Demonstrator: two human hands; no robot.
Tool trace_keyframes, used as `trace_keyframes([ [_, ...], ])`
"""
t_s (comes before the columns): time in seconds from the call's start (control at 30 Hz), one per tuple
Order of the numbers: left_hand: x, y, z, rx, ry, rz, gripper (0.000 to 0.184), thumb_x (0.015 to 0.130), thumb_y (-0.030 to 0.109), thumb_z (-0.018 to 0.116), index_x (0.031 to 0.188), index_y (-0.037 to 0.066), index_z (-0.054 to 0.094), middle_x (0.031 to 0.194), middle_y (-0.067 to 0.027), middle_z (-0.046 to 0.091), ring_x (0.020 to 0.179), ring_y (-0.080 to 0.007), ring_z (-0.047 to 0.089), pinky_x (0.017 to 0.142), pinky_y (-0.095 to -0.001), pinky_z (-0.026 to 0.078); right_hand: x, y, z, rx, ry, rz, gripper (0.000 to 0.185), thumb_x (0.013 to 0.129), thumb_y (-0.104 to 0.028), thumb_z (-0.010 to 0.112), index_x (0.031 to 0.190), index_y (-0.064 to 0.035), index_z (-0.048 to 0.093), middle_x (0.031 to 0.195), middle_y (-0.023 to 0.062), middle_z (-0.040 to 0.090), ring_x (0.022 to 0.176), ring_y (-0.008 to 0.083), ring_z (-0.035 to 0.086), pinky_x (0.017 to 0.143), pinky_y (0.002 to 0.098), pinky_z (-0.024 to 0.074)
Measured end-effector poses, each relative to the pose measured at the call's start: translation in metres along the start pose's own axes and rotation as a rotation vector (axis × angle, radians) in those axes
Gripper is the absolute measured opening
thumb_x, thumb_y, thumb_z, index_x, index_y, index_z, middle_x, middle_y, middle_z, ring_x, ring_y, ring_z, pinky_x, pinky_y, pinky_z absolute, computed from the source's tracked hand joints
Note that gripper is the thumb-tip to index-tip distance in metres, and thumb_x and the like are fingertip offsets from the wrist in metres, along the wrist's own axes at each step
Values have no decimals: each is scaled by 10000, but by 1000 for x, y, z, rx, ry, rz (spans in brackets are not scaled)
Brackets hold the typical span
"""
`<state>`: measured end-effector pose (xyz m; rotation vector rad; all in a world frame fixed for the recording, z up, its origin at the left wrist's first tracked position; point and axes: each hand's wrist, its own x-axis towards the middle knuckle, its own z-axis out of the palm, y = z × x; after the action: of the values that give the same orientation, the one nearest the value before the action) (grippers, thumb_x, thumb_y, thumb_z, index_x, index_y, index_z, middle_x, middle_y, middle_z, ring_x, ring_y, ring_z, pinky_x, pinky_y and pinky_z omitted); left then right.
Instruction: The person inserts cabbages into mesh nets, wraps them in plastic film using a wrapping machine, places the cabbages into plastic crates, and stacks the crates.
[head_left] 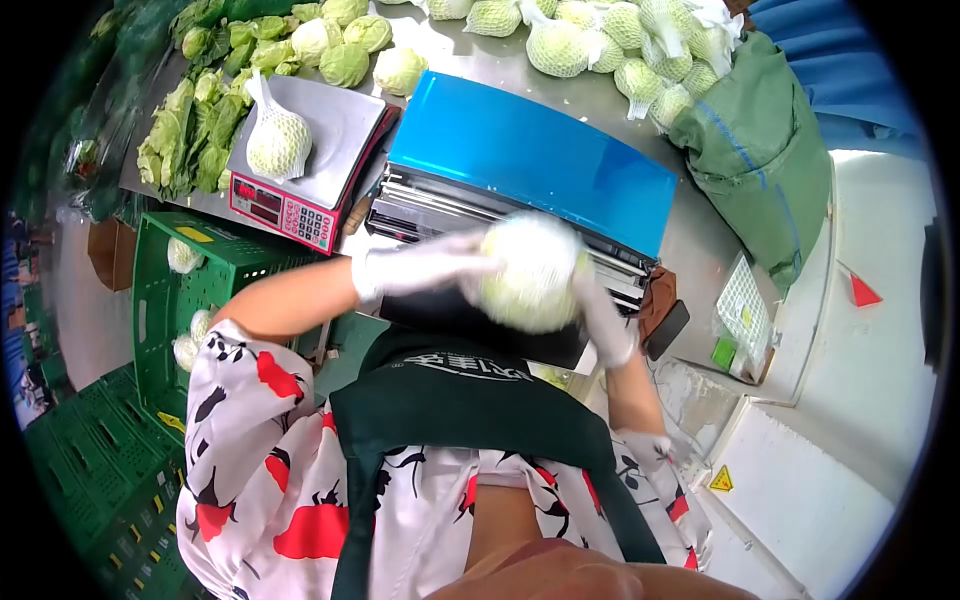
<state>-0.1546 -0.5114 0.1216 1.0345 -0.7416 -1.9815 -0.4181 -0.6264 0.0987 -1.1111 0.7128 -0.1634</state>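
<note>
Between my two gloved hands is a pale green cabbage (530,272), blurred by motion, over the front of the blue-topped wrapping machine (530,150). My left hand (440,262) holds the cabbage from its left side. On its right side my right hand (603,315) is closed round it, with the fingers partly smeared. A cabbage in a white foam net (278,140) rests on the plate of the red-fronted scale (335,110), left of the machine.
Loose cabbages (343,65) and leaves (195,135) lie at the back left, netted cabbages (620,50) at the back right. A green sack (755,150) stands at the right. Green crates (150,290) holding wrapped cabbages are at my left. A dark phone-like object (667,330) sits near the machine's right end.
</note>
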Motion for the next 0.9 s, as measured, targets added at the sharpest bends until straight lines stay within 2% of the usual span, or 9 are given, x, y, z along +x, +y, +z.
trace_keyframes([
  [0.23, -14, -120, 1, -198, -15, -221, 714, 998, 439, 529, 1521, 22, 280, 1443, -134, 477, 1300, -197, 482, 1092, -374, 403, -36, 76, 39, 216, 5, 390, 693, 1033, -494, 419, 1513, -9, 300, 1492, 102, 422, 1355, 191, 417, 1136, 325, 319],
  [0.3, -10, -123, -10, -256, 34, -406, 703, 992, 522, 481, 1501, 59, 336, 1352, -140, 569, 1207, -221, 585, 984, -377, 496, -15, 93, 31, 390, -70, 434, 691, 1031, -520, 397, 1511, -30, 313, 1494, 101, 420, 1363, 200, 417, 1129, 329, 336],
  [0.47, -28, -150, -19, -571, 45, -387, 635, 1013, 390, 515, 1521, 72, 307, 1337, -137, 580, 1208, -213, 583, 1007, -329, 474, -13, 99, 23, 711, -224, 557, 610, 1031, -470, 399, 1502, -84, 355, 1444, 79, 495, 1328, 202, 464, 1125, 370, 340],
  [0.57, -56, -160, -3, 50, 180, 1, 564, 993, 288, 588, 1470, 54, 398, 1288, -116, 627, 1175, -218, 610, 1038, -343, 459, -50, 122, 18, 525, -116, 397, 486, 1025, -381, 480, 1413, -91, 502, 1354, 89, 582, 1232, 208, 550, 1051, 352, 413],
  [0.6, -62, -177, -3, 292, 275, 62, 536, 972, 144, 606, 1469, 92, 413, 1189, -106, 678, 1100, -192, 647, 977, -330, 501, -63, 124, 27, 127, 81, 323, 430, 1017, -347, 506, 1350, -79, 551, 1269, 98, 620, 1143, 207, 590, 986, 340, 448],
  [0.67, -67, -175, -4, 988, 501, 337, 504, 985, 113, 566, 1468, 114, 424, 1076, -88, 704, 994, -178, 675, 881, -323, 535, -83, 122, 51, -664, 467, 144, 328, 1003, -281, 559, 1224, -57, 649, 1099, 115, 697, 966, 204, 669, 856, 317, 518],
  [0.7, -70, -170, -3, 1338, 605, 477, 492, 991, 98, 546, 1468, 125, 430, 1020, -80, 716, 940, -171, 688, 833, -319, 551, -84, 121, 49, -554, 504, 126, 288, 1001, -266, 567, 1156, -45, 665, 985, 99, 688, 859, 188, 657, 777, 298, 515],
  [0.8, -75, -150, 10, 635, 654, 294, 434, 1013, 94, 515, 1445, 98, 465, 796, -22, 658, 643, -88, 614, 575, -254, 520, -81, 102, 46, -150, 633, 176, 260, 1024, -247, 534, 1005, -29, 673, 621, 7, 563, 533, 98, 535, 519, 223, 430],
  [0.9, -76, -136, 11, 41, 715, 161, 380, 1049, 167, 469, 1411, 56, 494, 610, 33, 548, 468, -31, 484, 426, -177, 400, -90, 131, 6, 313, 518, 188, 240, 1035, -225, 506, 1037, -37, 657, 609, -5, 529, 505, 97, 493, 498, 221, 398],
])
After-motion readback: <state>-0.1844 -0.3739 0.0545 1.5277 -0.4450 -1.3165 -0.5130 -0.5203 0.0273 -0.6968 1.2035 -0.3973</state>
